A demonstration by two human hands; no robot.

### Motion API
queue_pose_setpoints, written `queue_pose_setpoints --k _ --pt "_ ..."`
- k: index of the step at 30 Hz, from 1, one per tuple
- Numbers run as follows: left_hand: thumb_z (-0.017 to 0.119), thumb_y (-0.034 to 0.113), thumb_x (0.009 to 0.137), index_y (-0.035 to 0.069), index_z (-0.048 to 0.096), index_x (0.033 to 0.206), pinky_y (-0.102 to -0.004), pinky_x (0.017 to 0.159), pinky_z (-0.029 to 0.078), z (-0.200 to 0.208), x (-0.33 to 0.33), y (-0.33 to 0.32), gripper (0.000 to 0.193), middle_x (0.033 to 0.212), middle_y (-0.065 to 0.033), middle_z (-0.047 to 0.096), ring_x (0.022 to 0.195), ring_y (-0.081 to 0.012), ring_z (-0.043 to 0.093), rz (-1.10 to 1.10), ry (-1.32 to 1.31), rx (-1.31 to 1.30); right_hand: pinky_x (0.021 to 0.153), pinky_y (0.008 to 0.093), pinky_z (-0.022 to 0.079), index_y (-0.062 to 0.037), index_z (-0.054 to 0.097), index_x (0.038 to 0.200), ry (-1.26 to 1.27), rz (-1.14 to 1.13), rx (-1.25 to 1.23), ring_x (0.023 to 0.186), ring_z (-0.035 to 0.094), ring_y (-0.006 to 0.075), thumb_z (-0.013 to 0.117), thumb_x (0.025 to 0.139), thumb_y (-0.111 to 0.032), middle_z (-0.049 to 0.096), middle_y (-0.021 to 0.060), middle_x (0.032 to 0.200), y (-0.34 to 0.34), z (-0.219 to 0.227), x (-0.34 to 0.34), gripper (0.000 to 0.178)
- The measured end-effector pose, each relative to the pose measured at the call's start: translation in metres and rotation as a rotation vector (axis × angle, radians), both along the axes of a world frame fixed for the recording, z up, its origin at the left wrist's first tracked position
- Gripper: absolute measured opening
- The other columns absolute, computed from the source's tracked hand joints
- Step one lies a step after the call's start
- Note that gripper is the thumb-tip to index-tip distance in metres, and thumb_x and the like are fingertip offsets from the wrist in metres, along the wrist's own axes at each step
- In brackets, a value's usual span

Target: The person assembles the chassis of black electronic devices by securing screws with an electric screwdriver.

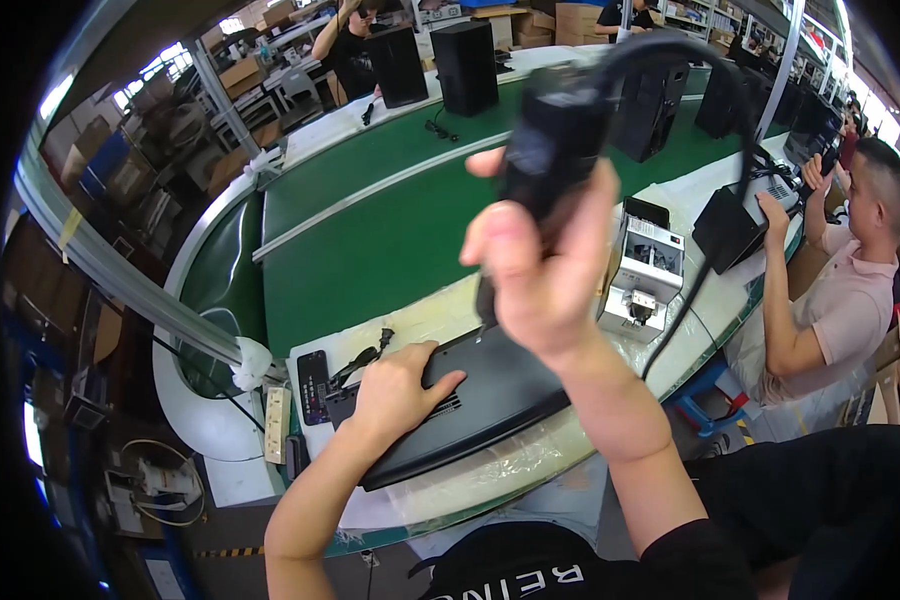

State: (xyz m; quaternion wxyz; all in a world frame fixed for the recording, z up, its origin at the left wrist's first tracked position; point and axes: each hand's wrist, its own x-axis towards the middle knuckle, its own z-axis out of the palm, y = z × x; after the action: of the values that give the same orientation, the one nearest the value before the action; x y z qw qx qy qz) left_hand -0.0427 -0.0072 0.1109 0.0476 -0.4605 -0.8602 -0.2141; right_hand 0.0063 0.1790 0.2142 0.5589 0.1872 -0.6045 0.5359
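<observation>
My right hand (550,260) is raised, wrapped round a black electric screwdriver (560,130) that is blurred by motion. Its thick cord loops over the top and down the right side. The tool's thin tip hangs just above a long black speaker cabinet (500,385) lying on the bench. Palm down, my left hand (398,390) rests on the cabinet's left end, thumb spread away from the fingers. Beside that hand lies a short black cable with a plug (375,350).
A black phone-like device (313,388) and a power strip (277,425) lie at the left. Right of the cabinet stands a small white machine (645,275). Tall black speakers (465,70) stand along the green conveyor (370,250). At the right, a co-worker handles a black box (730,230).
</observation>
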Motion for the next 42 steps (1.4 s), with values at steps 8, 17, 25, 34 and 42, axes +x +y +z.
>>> queue_pose_setpoints --k 8,17,25,34,42 --pt "0.072 0.042 0.077 -0.001 0.063 0.1 -0.0395 0.064 0.052 -0.004 -0.004 0.001 0.05 0.083 -0.0166 0.067 0.071 -0.0325 0.066 -0.055 0.016 0.052 0.063 0.0202 0.049 -0.0003 0.018 0.139 -0.121 0.186 0.058 0.07 0.056 0.0075 0.061 0.089 -0.007 0.053 0.0136 0.118 -0.038 -0.017 -0.031 0.066" --pt "0.074 0.04 0.075 -0.001 0.063 0.09 -0.0404 0.062 0.051 0.0 -0.007 0.003 0.045 0.079 -0.0157 0.066 0.069 -0.0328 0.065 -0.07 -0.032 0.038 0.094 0.0306 0.043 0.0042 0.016 0.141 -0.141 0.183 0.104 0.108 0.052 0.0168 0.065 0.087 -0.009 0.046 0.0151 0.125 -0.037 -0.025 -0.038 0.074" --pt "0.075 0.03 0.074 -0.002 0.065 0.094 -0.0473 0.067 0.05 -0.016 -0.007 -0.005 0.039 0.081 -0.0226 0.066 0.075 -0.0404 0.064 -0.004 0.039 0.111 0.089 0.0356 0.048 0.0094 0.026 0.14 -0.179 -0.013 0.206 0.106 0.06 0.0343 0.071 0.083 -0.021 0.046 0.0271 0.132 -0.051 -0.033 -0.039 0.079" --pt "0.075 0.022 0.071 -0.001 0.065 0.097 -0.0479 0.067 0.049 -0.017 -0.003 0.01 0.036 0.082 -0.0213 0.066 0.075 -0.0412 0.063 -0.024 0.013 0.113 0.079 0.0375 0.051 0.0037 0.021 0.144 -0.14 0.089 0.157 0.09 0.064 0.039 0.072 0.078 -0.009 0.053 0.0252 0.121 -0.05 -0.041 -0.042 0.085" --pt "0.075 0.024 0.074 -0.001 0.064 0.096 -0.0469 0.07 0.05 -0.008 -0.006 0.001 0.035 0.083 -0.0219 0.066 0.077 -0.0414 0.063 -0.005 -0.039 0.064 0.069 0.0376 0.049 0.0089 0.03 0.138 -0.187 0.03 0.21 0.076 0.061 0.034 0.066 0.086 -0.017 0.039 0.0236 0.142 -0.055 -0.047 -0.048 0.069"
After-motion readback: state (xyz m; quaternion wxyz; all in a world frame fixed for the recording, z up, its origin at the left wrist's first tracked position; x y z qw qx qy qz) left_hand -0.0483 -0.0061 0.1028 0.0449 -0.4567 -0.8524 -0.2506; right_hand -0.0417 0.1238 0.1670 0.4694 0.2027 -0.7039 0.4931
